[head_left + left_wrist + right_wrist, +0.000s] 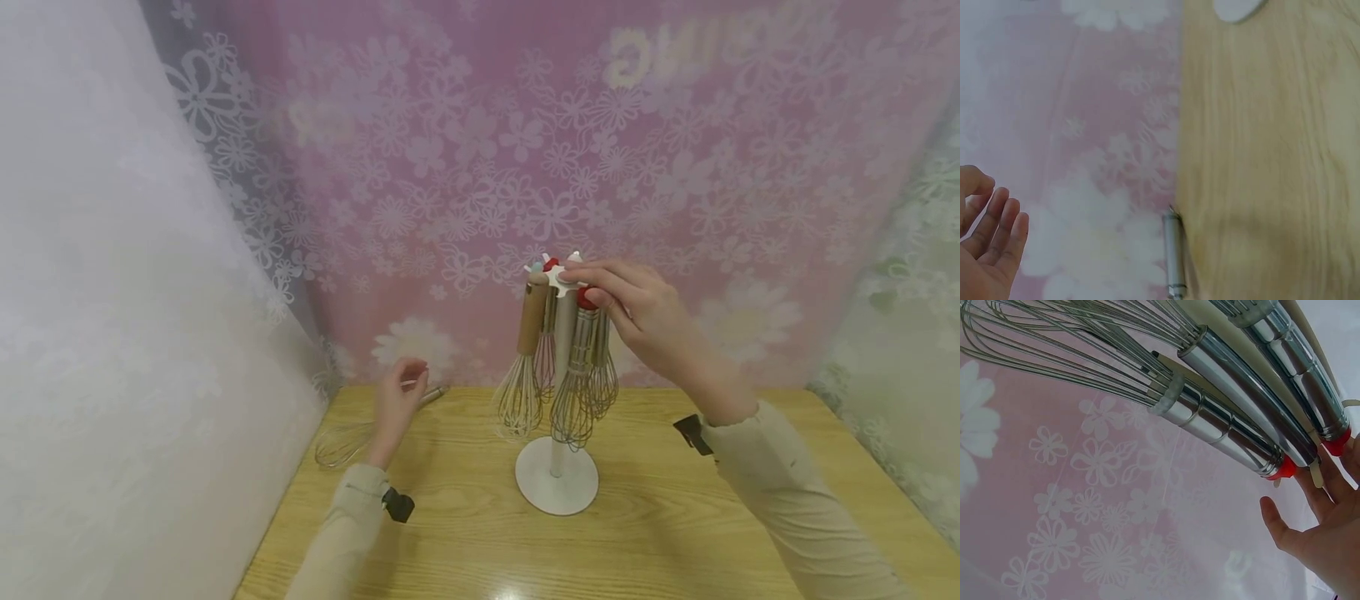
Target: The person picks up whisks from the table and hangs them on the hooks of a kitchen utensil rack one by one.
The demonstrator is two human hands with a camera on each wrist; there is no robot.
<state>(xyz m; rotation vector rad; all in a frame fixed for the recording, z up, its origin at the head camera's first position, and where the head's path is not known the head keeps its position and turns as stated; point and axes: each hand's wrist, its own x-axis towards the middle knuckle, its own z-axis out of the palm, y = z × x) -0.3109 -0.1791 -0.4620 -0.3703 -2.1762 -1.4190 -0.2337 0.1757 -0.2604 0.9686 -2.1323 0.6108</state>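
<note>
A white stand (536,492) with a round base holds several whisks hung from its top. One has a wooden handle (532,321); nearer my right hand hangs a metal whisk (581,342) with a red end cap. My right hand (648,312) reaches to the stand's top, its fingers extended over the hooks and thumb apart, beside the red cap. In the right wrist view, metal handles (1247,397) slope down toward the fingers. My left hand (399,404) hovers with bent fingers over a whisk (432,396) lying on the table; its grip is empty in the left wrist view.
The wooden table (450,533) carries the stand near its middle. Behind it hangs a pink cloth (420,208) with white flowers, and a pale sheet (135,292) closes off the left side. The loose whisk lies at the table's back left.
</note>
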